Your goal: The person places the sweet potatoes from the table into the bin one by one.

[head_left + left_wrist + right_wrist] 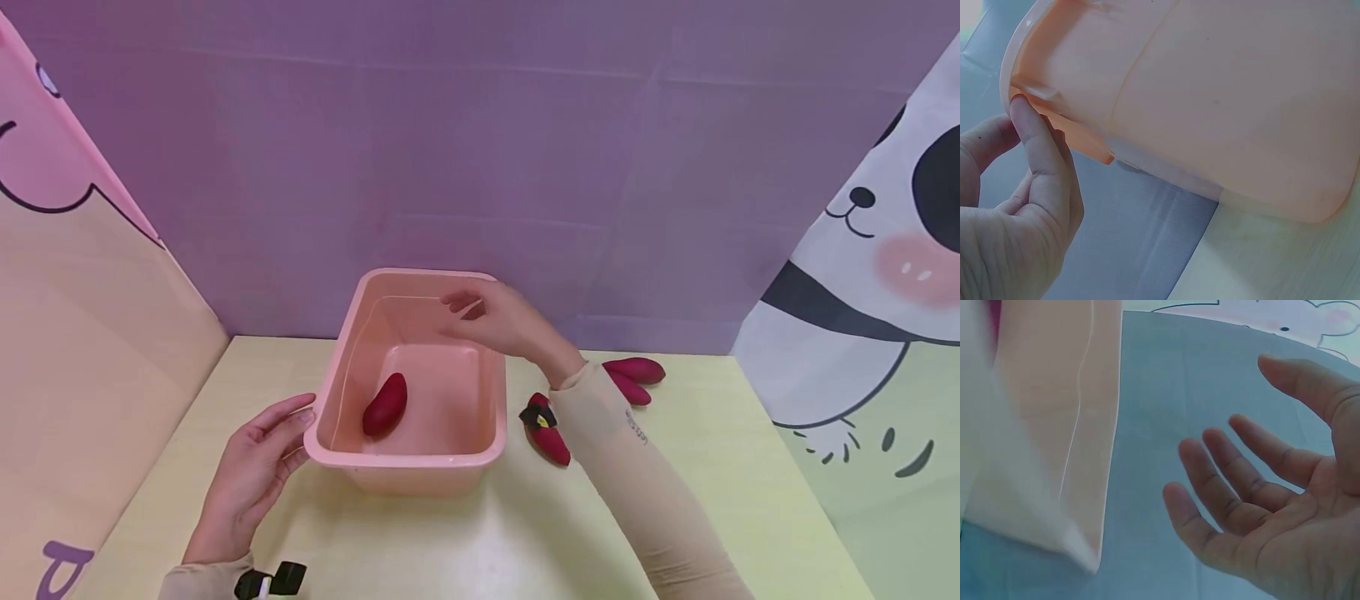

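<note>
Pinching a round-cornered pink tub is the left hand, right hand loosely spread, empty

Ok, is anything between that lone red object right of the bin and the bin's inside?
Yes: between the red object and the inside stands the right wall of the pink bin, so it likely needs lifting over. In the head view, a black item by the right sleeve covers part of it.

The right sleeve partly hides red pieces on the table
</note>
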The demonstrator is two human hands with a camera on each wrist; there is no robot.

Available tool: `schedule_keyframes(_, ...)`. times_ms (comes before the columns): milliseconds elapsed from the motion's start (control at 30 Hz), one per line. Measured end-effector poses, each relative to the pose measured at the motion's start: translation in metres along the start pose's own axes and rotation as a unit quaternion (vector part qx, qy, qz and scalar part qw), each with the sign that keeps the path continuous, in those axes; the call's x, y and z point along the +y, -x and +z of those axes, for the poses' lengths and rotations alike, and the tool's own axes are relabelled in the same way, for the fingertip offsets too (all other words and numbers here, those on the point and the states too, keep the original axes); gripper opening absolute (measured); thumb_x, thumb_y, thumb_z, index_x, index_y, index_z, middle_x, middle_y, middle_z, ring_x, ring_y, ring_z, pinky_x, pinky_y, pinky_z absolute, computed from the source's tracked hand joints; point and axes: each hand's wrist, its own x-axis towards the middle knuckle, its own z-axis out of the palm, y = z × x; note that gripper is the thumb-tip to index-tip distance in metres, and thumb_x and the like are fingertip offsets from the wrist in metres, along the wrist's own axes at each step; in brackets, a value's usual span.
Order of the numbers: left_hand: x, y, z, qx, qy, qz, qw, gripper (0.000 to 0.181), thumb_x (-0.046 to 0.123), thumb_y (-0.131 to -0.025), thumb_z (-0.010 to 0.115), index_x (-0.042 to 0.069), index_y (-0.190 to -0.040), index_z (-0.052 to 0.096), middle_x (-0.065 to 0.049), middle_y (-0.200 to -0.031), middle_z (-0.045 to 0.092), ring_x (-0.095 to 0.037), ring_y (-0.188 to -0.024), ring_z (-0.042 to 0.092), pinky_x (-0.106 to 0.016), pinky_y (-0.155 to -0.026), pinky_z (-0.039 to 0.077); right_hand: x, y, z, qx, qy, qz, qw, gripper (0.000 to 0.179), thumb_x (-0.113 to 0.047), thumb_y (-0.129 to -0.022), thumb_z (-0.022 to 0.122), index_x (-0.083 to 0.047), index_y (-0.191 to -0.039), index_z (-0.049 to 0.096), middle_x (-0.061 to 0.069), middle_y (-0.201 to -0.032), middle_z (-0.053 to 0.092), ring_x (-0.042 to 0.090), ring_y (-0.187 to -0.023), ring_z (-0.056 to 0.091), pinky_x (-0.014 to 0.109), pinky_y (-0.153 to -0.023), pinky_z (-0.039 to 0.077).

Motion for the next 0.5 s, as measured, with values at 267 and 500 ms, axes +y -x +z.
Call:
schedule_keyframes(267, 0.0, 0.001, -0.003, -0.003, 0.013, -0.007, 0.9999, 0.021, 0.001, -0.1, 0.06, 0.012, -0.109, 0.076, -0.001, -0.104, 0.072, -0.013, -0.089, 0.07, -0.025, -0.077, 0.058, 0.036, 0.057, -0.014, 0.064, -0.054, 0.001, 0.9965, 0.044, -0.02, -0.089, 0.078, -0.01, -0.129, 0.062, 0.002, -0.122, 0.064, 0.02, -0.106, 0.063, 0.038, -0.096, 0.052)
schedule_keyframes(500, -0.002, 0.003, -0.007, -0.002, 0.021, -0.006, 0.9998, 0.023, 0.0, -0.1, 0.059, 0.013, -0.111, 0.075, -0.001, -0.104, 0.072, -0.012, -0.088, 0.07, -0.025, -0.077, 0.059, 0.079, 0.107, -0.025, 0.101, -0.084, 0.035, 0.9907, 0.046, -0.018, -0.091, 0.076, -0.011, -0.133, 0.059, 0.006, -0.128, 0.062, 0.025, -0.114, 0.061, 0.047, -0.101, 0.048)
